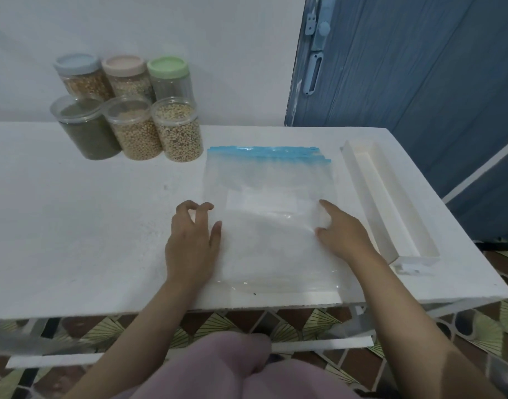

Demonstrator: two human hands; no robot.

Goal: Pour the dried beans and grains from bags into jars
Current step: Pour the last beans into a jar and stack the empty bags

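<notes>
A stack of flat, clear zip bags (268, 197) with blue seal strips lies on the white table (74, 226), and the bags look empty. My left hand (192, 240) rests at the stack's left edge, fingers loosely curled, thumb on the plastic. My right hand (342, 231) lies on the right edge with the index finger stretched out. Several jars stand at the back left: a dark green-filled jar (87, 131), a tan bean jar (135, 131) and a mixed-grain jar (178, 131) in front without lids. Behind them stand a blue-lidded jar (80, 76), a pink-lidded jar (126, 76) and a green-lidded jar (169, 79).
A long white tray (391, 203) lies along the table's right side. A blue door (419, 67) stands behind it. The table's front edge is close to my lap, with patterned floor tiles (218, 323) below.
</notes>
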